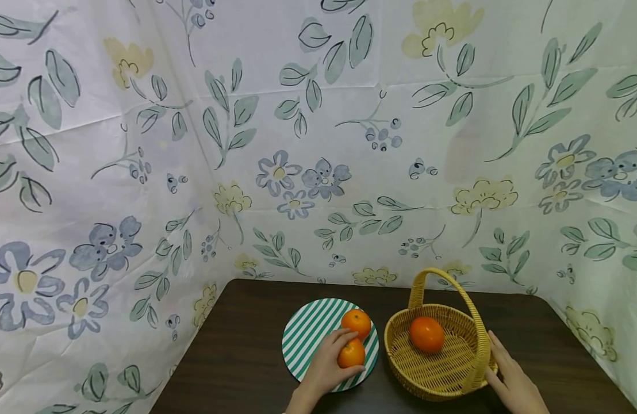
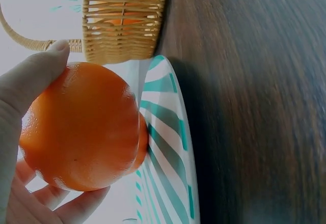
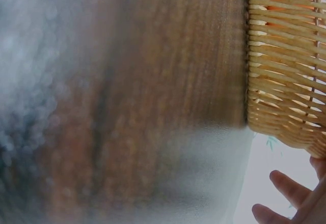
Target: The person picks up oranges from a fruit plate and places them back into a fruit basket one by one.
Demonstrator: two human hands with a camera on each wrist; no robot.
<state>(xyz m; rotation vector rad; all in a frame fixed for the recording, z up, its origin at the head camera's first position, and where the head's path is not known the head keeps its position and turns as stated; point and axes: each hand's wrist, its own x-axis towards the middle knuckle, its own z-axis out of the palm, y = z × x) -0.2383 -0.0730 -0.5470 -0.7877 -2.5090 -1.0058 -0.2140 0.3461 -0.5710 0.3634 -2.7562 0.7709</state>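
My left hand (image 1: 327,359) curls its thumb and fingers round an orange (image 1: 352,352) at the right side of a green-and-white striped plate (image 1: 309,339). In the left wrist view, this orange (image 2: 84,127) fills the space between thumb and fingers. Just behind it on the plate is a second orange (image 1: 356,323), partly covered by the fingers. My right hand (image 1: 515,376) rests against the right side of a yellow wicker basket (image 1: 437,388), by the foot of its handle. Its fingers are fairly straight and spread in the right wrist view. A round, redder orange fruit (image 1: 427,334) lies inside the basket.
Plate and basket stand side by side on a dark wooden table (image 1: 236,345). The basket's tall arched handle (image 1: 465,299) rises above its rim. White cloth with printed flowers and leaves (image 1: 318,144) hangs behind the table and along both sides.
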